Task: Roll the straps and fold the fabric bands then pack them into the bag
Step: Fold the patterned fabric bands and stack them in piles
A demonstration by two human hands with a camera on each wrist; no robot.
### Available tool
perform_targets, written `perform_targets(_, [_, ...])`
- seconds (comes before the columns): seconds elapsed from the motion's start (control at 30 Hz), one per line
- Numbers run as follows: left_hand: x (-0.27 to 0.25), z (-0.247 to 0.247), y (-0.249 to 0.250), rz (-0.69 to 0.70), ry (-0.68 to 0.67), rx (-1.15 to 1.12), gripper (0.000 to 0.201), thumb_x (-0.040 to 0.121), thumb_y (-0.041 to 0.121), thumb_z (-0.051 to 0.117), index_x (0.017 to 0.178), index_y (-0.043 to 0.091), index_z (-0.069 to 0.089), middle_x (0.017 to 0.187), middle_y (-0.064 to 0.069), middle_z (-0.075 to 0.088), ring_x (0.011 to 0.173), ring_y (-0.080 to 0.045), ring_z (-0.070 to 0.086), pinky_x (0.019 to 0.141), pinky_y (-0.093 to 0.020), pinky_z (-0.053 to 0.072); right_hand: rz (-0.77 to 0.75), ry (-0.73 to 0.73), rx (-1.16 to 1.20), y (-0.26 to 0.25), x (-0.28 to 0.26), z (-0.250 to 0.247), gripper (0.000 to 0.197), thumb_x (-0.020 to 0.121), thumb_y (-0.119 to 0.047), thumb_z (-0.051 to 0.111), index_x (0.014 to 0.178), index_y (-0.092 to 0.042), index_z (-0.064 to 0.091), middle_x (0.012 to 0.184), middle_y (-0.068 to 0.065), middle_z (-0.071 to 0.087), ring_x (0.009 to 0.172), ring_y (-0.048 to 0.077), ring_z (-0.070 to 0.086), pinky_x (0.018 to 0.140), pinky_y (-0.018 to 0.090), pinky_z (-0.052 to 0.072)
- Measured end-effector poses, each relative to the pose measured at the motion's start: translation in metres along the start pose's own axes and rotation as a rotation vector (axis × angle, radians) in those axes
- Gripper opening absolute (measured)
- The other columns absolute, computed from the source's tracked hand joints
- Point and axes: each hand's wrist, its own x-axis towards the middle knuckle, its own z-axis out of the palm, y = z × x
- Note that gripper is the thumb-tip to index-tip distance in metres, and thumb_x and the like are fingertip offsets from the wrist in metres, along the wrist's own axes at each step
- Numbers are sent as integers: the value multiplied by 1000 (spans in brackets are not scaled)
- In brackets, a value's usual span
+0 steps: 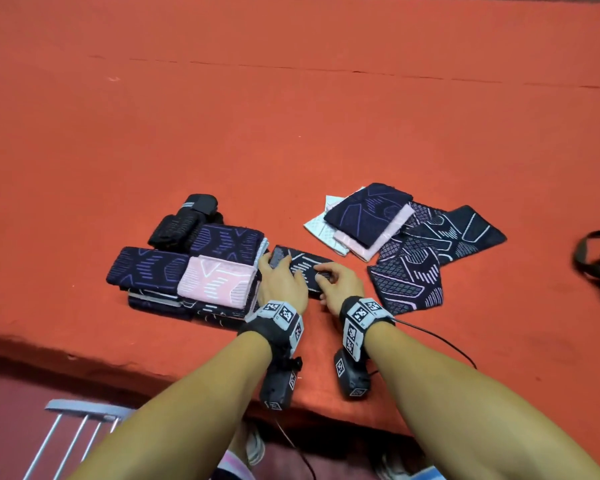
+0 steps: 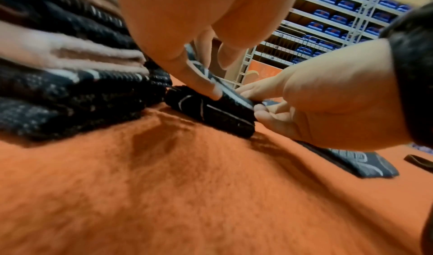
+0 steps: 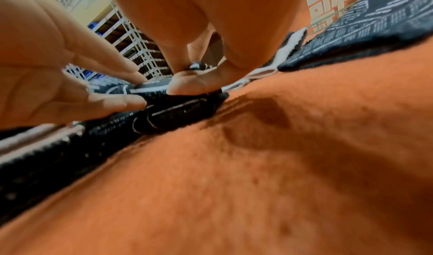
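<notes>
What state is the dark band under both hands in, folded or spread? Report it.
Folded. The dark band lies doubled in layers on the orange cloth, left hand and right hand gripping its ends.

- The head view looks forward and down from above onto the orange table (image 1: 291,133), taking in both forearms and the fabric piles.
- The left wrist view sits low, almost on the table (image 2: 187,194), facing along the fingers toward shelving (image 2: 332,18) behind.
- The right wrist view is equally low and close, facing the opposite way across the table (image 3: 281,166).
- All three share the dark folded band (image 1: 303,268) between the hands.
</notes>
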Motion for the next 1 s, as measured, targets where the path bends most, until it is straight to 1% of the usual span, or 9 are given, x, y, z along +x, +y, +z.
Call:
perform_targets(0.07, [-3,6,-2,63,-2,92,46,101,25,48,146,22,49,166,2,15,128,-26,54,98,-37,43,-4,-5,-65,6,1,4,19,90,-24,66,100,-40,68,77,-5,62,68,27,67,68,48,60])
perform_targets(0.2, [2,16,-8,125,-76,125,46,103,22,43,148,27,47,166,15,14,132,-19,52,98,-36,46,9,-16,-77,8,4,6,19,89,-26,66,98,-42,66,73,-12,55,75,31,68,74,50,58])
perform_targets(0.37, [12,23,-22,117,-138,21,48,101,21,47,148,31,46,165,13,19,133,-18,51,102,-34,45,0,-73,-98,8,7,0,18,92,-28,66,108,-37,69,70,-14,51,75,23,62,79,46,57])
perform_targets(0.5, [17,18,-14,91,-80,-54,48,96,21,56,143,27,53,159,5,37,138,-20,47,111,-32,36,-50,-93,-91,-2,21,-15,22,87,-35,66,108,-34,71,87,-7,67,81,19,64,84,40,56])
perform_targets(0.6, [15,13,4,200,21,-50,44,95,25,57,139,27,58,145,5,56,130,-19,54,105,-32,41,-52,79,-48,-10,38,-39,25,89,-30,64,114,-32,67,92,-3,65,78,17,61,78,32,51])
perform_targets(0.73, [12,19,23,300,15,-102,38,95,28,56,133,31,61,132,10,64,108,-22,65,93,-35,51,65,259,-98,-2,66,-73,36,93,-26,61,129,-29,61,99,5,60,91,21,58,81,24,42])
perform_targets(0.8, [13,25,27,274,3,-143,32,95,30,57,126,33,65,120,10,69,95,-22,67,87,-36,52,111,255,-113,3,75,-79,40,92,-25,60,131,-31,61,93,3,59,91,24,61,83,28,48])
perform_targets(0.9, [12,34,27,251,-18,-219,23,96,26,57,115,31,70,111,11,71,90,-16,66,87,-34,51,140,202,-89,6,83,-72,41,93,-25,61,133,-33,61,92,-8,59,88,21,63,90,32,52])
perform_targets(1.0, [12,37,23,226,-16,-260,21,96,23,57,111,30,71,109,13,71,89,-15,66,88,-35,52,165,212,-13,6,93,-64,34,91,-24,64,124,-28,66,82,-3,62,83,24,67,87,39,56])
